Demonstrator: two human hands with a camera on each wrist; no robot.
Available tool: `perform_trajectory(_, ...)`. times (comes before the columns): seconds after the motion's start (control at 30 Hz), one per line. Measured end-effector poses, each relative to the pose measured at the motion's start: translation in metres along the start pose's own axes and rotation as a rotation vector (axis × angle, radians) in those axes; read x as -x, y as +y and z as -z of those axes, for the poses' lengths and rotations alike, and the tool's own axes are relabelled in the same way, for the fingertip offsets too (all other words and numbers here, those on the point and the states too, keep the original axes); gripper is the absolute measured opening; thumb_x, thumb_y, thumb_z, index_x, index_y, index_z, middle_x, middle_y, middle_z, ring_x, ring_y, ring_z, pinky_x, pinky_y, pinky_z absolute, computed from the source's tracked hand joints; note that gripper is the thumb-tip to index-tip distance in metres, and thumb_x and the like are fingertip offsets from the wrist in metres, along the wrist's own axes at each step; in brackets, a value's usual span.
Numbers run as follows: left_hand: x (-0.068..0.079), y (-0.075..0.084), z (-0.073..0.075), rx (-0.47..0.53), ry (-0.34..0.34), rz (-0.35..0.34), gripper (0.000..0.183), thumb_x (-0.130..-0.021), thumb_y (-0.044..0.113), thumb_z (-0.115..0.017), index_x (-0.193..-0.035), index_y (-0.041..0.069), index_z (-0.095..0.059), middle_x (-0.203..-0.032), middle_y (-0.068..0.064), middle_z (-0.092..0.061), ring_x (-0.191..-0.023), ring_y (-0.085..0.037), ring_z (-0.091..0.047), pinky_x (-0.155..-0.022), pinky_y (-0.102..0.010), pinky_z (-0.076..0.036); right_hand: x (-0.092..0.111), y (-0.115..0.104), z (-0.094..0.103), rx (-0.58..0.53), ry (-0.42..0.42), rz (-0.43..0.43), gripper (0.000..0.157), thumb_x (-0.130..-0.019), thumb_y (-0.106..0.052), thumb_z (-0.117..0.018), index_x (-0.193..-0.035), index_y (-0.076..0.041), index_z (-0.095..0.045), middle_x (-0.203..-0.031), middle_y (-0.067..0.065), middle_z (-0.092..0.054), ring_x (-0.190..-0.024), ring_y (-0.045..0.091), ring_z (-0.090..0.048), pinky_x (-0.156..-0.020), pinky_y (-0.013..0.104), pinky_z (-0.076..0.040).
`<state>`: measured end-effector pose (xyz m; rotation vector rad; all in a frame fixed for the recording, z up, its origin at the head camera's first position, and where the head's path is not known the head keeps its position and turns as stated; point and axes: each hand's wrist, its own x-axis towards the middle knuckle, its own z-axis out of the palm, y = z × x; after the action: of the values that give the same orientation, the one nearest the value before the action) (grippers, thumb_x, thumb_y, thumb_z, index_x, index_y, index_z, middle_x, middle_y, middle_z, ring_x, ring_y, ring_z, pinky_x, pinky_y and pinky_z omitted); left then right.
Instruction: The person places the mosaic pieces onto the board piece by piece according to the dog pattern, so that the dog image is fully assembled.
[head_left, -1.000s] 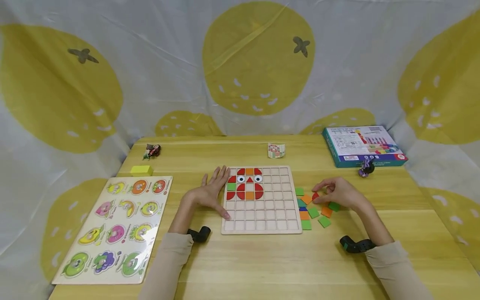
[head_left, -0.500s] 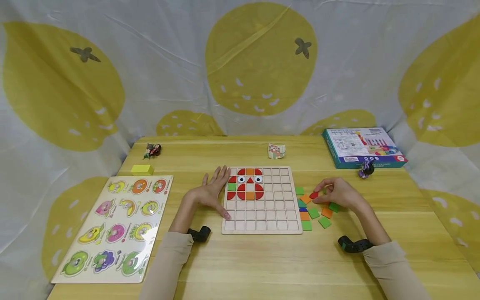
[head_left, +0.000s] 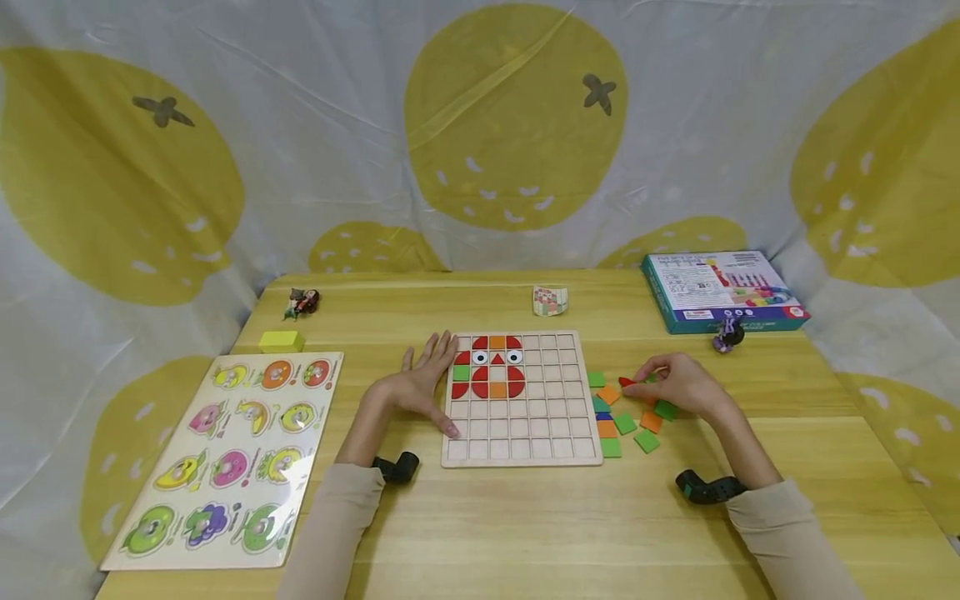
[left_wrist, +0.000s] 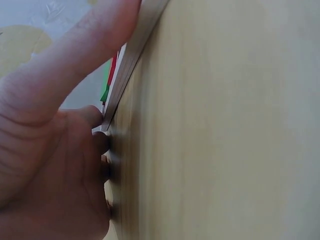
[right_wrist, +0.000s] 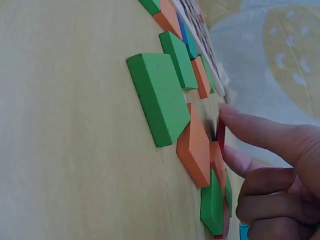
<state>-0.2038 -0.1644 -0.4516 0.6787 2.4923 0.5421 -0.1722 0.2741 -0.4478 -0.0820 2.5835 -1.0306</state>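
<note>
"What colour sits between your right fingers (right_wrist: 265,134)?"

"Red: that's the piece (head_left: 626,382). Near those fingers my tiles (head_left: 624,424) show green and orange, with teal and blue farther left of them."

"And by your left fingers (head_left: 434,357)?"

"A pale wood board (head_left: 551,427), patterned with a square grid. On it, right of my fingertips: red shapes (head_left: 515,386), orange and green squares (head_left: 498,342), white eyes (head_left: 513,357) with dark centres."

"Left of them?"

"A cream fruit board (head_left: 225,439), its fruits (head_left: 152,527) yellow, orange, red, pink, purple, green; also a yellow block (head_left: 281,342)."

"Beyond all your fingers?"

"Whitish cloth (head_left: 337,125) with big yellow ovals (head_left: 517,117), white-flecked. Below my fingers, the table (head_left: 570,525) is yellow, streaky-grained."
</note>
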Motion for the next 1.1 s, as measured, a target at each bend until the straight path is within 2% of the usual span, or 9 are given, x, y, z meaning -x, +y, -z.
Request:
perform_trajectory(0.1, -0.001, -0.001, 0.000, -0.012, 0.001, -0.004, 0.151, -0.054, 0.060, -0.086, -0.154, 0.012, 0.016, -0.161, -0.012, 0.023, -0.148, -0.033, 0.022, -0.115, -0.065, 0.011, -0.001, -0.001, 0.000, 0.012, 0.029, -0.011, 0.039, -0.079, -0.043, -0.077, -0.096, -0.009, -0.070, -0.052, -0.006, -0.040, -0.047, 0.009, -0.034, -0.047, 0.024, -0.030)
perform_trajectory(0.27, -0.001, -0.002, 0.000, -0.003, 0.006, -0.011, 0.151, -0.054, 0.060, -0.087, -0.154, 0.011, 0.016, -0.161, -0.013, 0.022, -0.148, -0.034, 0.022, -0.115, -0.065, 0.011, -0.006, -0.002, -0.001, -0.049, 0.029, 0.044, 0.036, -0.077, -0.028, -0.081, -0.107, -0.010, -0.072, -0.056, -0.004, -0.033, -0.049, 0.009, -0.029, -0.047, 0.025, -0.026)
perform_trajectory(0.4, 0.000, -0.003, 0.000, 0.012, 0.013, -0.011, 0.152, -0.053, 0.060, -0.087, -0.153, 0.011, 0.016, -0.161, -0.013, 0.022, -0.148, -0.034, 0.022, -0.114, -0.066, 0.011, -0.012, -0.003, -0.003, -0.050, 0.023, 0.075, 0.031, -0.078, -0.025, -0.080, -0.105, -0.011, -0.074, -0.057, -0.004, -0.031, -0.051, 0.009, -0.028, -0.049, 0.025, -0.025)
perform_trajectory(0.6, -0.001, -0.002, 0.000, 0.001, 0.009, -0.011, 0.151, -0.054, 0.060, -0.087, -0.154, 0.012, 0.016, -0.161, -0.011, 0.023, -0.148, -0.033, 0.023, -0.115, -0.064, 0.012, -0.015, -0.011, -0.004, -0.029, 0.022, 0.053, 0.025, -0.083, -0.025, -0.076, -0.099, -0.007, -0.073, -0.057, -0.002, -0.039, -0.052, 0.010, -0.032, -0.048, 0.024, -0.027)
perform_trajectory(0.73, -0.004, -0.001, -0.001, -0.002, 0.013, -0.013, 0.151, -0.053, 0.059, -0.087, -0.154, 0.013, 0.016, -0.161, -0.011, 0.023, -0.148, -0.032, 0.023, -0.115, -0.064, 0.012, -0.015, -0.015, -0.003, -0.013, 0.018, 0.043, 0.026, -0.086, -0.028, -0.073, -0.101, -0.007, -0.073, -0.059, -0.002, -0.043, -0.054, 0.012, -0.036, -0.049, 0.024, -0.028)
perform_trajectory(0.97, -0.003, 0.001, -0.003, 0.016, 0.005, -0.023, 0.151, -0.053, 0.057, -0.088, -0.154, 0.011, 0.014, -0.161, -0.012, 0.023, -0.148, -0.034, 0.023, -0.114, -0.065, 0.014, -0.010, -0.001, 0.000, -0.114, -0.067, 0.007, 0.035, -0.079, -0.025, -0.079, -0.109, -0.008, -0.071, -0.056, -0.004, -0.035, -0.048, 0.010, -0.031, -0.046, 0.026, -0.027)
perform_trajectory(1.1, 0.000, 0.000, -0.002, 0.005, 0.004, 0.000, 0.151, -0.053, 0.058, -0.088, -0.154, 0.013, 0.016, -0.161, -0.010, 0.024, -0.148, -0.032, 0.023, -0.115, -0.063, 0.014, -0.011, 0.002, -0.001, -0.109, -0.070, 0.023, 0.033, -0.077, -0.024, -0.081, -0.106, -0.009, -0.072, -0.056, -0.004, -0.035, -0.049, 0.010, -0.032, -0.047, 0.025, -0.028)
